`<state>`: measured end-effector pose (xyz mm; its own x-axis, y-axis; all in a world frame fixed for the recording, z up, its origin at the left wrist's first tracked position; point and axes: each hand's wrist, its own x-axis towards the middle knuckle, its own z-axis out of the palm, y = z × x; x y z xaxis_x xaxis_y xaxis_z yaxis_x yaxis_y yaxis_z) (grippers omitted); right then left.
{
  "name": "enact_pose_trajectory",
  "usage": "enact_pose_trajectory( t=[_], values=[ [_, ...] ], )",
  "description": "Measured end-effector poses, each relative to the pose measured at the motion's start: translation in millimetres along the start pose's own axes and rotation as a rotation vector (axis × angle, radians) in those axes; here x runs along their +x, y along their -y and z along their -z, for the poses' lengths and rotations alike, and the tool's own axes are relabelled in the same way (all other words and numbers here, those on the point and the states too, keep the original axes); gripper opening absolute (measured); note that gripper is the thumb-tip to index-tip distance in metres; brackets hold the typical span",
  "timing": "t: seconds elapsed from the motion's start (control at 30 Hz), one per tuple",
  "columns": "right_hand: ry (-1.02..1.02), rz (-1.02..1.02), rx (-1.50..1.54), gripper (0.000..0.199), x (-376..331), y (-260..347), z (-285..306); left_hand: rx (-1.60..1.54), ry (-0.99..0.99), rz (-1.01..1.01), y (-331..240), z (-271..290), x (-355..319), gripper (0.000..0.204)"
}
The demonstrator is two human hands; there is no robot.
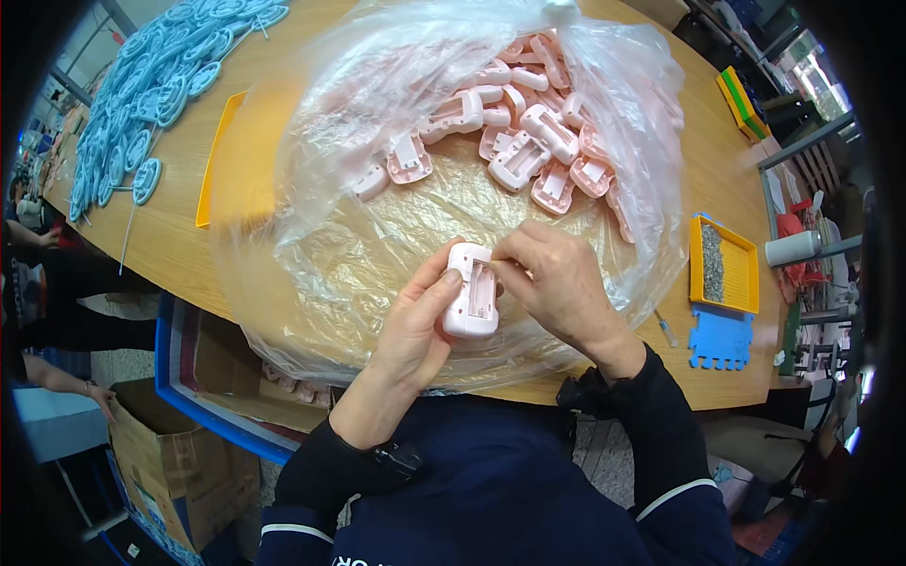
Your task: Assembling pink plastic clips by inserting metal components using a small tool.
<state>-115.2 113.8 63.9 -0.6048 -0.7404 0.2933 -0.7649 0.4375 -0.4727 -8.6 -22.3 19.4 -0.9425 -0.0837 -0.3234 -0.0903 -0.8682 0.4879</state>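
Observation:
My left hand (404,330) holds a pale pink plastic housing (482,292) upright over the near part of the plastic bag. Its open, slotted battery compartment faces up, and a small coil seems to show at the compartment's lower end. My right hand (564,288) pinches at the right edge of that compartment, thumb and forefinger together. Whatever sits between those fingertips is hidden. Beyond both hands, a large clear plastic bag (349,274) lies spread on the table, with many similar pink housings (519,160) piled toward its far side.
Blue looped plastic parts (142,104) are heaped at far left, beside a yellow bin (204,189). On the right, a yellow tray (741,269) of small metal pieces touches a blue foam mat (720,338). A thin tool (666,328) lies nearby. Another person's hand (100,398) touches a cardboard box (170,462).

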Motion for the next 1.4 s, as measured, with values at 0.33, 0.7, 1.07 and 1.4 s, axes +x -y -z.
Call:
enact_pose_trajectory(
  t=[0.33, 0.7, 1.07, 1.4],
  values=[
    [-0.068, 0.142, -0.119, 0.012, -2.7, 5.9, 2.0, 0.045, 0.05, 0.006, 2.3, -0.2, 3.6, 0.041],
    [-0.086, 0.12, -0.068, 0.014, -11.1, 1.9, 1.4, 0.021, 0.057, 0.07, 2.5, -0.7, 4.3, 0.041],
    [0.161, -0.156, -0.018, 0.019, 2.1, 2.4, 19.4, 0.143, 0.189, 0.039, -5.7, 2.4, 0.0, 0.043],
    [0.271, -0.393, 0.668, 0.021, -5.2, -8.7, 26.6, 0.063, 0.178, 0.11, 1.6, -10.0, 3.4, 0.048]
  ],
)
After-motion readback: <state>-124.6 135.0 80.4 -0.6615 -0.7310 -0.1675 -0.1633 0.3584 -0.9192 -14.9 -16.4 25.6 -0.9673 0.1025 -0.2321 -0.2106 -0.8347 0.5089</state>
